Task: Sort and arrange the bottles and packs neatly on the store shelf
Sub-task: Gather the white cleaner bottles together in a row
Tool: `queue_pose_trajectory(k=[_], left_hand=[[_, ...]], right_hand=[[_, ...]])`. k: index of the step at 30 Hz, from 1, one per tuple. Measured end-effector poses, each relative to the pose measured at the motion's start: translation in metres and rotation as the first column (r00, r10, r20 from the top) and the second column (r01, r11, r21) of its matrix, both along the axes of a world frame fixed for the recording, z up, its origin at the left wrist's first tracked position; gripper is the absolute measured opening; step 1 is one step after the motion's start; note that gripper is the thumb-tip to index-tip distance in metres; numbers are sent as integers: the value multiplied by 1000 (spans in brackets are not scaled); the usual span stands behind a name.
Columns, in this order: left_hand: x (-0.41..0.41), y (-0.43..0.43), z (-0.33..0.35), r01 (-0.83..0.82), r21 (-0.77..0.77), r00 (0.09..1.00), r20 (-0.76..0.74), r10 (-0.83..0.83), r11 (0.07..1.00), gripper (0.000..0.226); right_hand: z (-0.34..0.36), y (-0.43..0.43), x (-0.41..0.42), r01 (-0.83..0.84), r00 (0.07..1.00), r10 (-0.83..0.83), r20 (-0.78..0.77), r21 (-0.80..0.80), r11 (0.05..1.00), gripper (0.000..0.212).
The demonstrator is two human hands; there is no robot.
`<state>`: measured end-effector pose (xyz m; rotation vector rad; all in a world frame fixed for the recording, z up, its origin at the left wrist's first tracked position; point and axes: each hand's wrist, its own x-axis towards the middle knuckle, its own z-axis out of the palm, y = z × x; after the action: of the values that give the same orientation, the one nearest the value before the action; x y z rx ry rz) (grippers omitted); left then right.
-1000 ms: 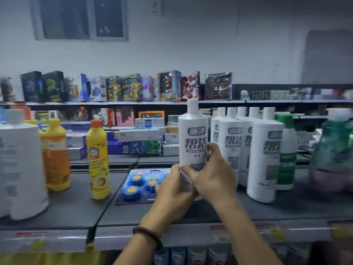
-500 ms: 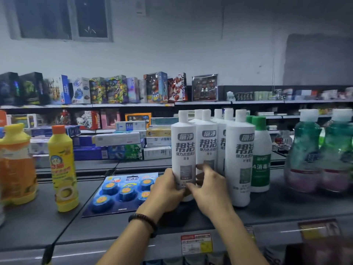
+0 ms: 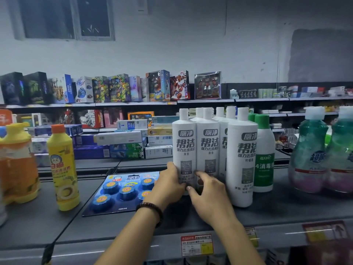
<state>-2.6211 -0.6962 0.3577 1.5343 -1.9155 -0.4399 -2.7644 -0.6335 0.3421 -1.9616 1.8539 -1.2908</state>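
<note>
— How many tall white plastic bottles [image 3: 241,150]?
— Six white caps [image 3: 242,113], bunched upright on the grey shelf [image 3: 286,207].
— Hands?
— Left hand [image 3: 169,186] curls round the leftmost bottle [image 3: 184,142], low down; right hand [image 3: 210,194] lays fingertips [image 3: 189,188] on its front, grasp unclear.
— Beside them?
— Two green-capped bottles [image 3: 264,165], two teal bottles [image 3: 310,150], one flat blue blister pack [image 3: 122,190].

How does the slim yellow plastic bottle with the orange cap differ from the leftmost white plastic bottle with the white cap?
The slim yellow plastic bottle has an orange cap; the leftmost white plastic bottle has a white one. The yellow one stands alone, untouched; the white one stands against a row of like bottles, the left hand gripping its lower part. Both stand upright on the grey shelf.
</note>
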Motion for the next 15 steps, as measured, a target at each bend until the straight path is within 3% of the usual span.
queue_pose_trajectory(k=[10,15], left_hand=[[4,-3,0,11,23,999,-30,-10,1000,41],[31,23,9,-42,-35,997,63,44,999,76]], right_hand=[[-1,0,1,-17,1000,17,-19,-5,1000,55],[8,7,4,-24,998,23,-66,-21,999,40]])
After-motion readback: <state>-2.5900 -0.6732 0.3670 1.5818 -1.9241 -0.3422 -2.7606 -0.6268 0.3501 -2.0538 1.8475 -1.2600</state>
